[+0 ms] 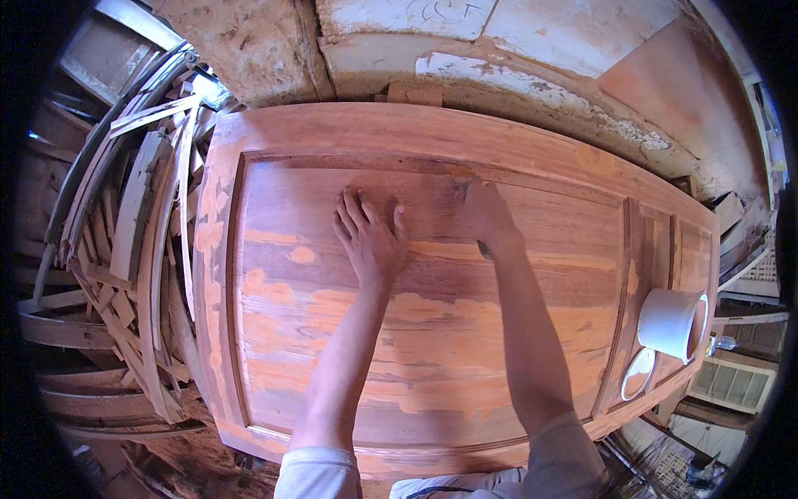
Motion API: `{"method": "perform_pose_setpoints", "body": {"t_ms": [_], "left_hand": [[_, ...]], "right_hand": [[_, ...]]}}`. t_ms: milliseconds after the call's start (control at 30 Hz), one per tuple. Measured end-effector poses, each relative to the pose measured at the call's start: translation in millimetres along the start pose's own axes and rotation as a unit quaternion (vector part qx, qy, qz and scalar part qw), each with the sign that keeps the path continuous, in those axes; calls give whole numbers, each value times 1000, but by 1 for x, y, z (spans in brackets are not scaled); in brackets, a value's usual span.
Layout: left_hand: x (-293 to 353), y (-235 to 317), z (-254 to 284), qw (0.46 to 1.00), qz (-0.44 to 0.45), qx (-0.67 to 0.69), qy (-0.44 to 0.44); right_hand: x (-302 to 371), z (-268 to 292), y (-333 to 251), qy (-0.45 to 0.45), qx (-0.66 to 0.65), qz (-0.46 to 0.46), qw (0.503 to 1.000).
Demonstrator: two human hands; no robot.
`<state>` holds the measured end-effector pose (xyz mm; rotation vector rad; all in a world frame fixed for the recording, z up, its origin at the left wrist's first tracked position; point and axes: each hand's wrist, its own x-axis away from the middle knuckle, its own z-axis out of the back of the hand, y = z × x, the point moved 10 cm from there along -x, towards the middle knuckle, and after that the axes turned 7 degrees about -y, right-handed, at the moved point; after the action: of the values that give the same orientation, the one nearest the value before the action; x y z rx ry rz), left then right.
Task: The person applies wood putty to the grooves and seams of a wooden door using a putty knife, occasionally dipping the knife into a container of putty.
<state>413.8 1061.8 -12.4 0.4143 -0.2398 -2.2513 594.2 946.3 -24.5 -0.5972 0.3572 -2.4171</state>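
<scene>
A large reddish-brown wooden door (pixel 465 366) with recessed panels lies flat in front of me, patched with orange filler streaks. My left hand (pixel 370 237) rests palm down on the big panel, fingers spread and holding nothing. To its right, near the panel's far edge, my right hand (pixel 492 220) is closed around a putty knife (pixel 485 249). Only a dark end below the fist and a bit by the fingers show; the rest is hidden. A small orange dab (pixel 462 177) sits at the far moulding beside the fingers.
On the door's right part stands a white plastic bucket (pixel 662 323), tilted in view, with a white round lid (pixel 638 373) bearing orange paste beside it. Wood offcuts (pixel 141 216) pile up at the left. A worn wall (pixel 374 62) runs along the far side.
</scene>
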Motion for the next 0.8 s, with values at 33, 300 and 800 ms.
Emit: {"method": "perform_pose_setpoints", "body": {"t_ms": [33, 300, 800], "left_hand": [[1, 0, -2, 1000, 5, -10, -1], [4, -7, -6, 999, 7, -29, -11], [1, -3, 1, 1000, 3, 24, -1]], "right_hand": [[-2, -9, -1, 1, -1, 0, 1000], [4, -7, -29, -23, 34, -4, 999], [3, 99, 4, 76, 104, 117, 985]]}}
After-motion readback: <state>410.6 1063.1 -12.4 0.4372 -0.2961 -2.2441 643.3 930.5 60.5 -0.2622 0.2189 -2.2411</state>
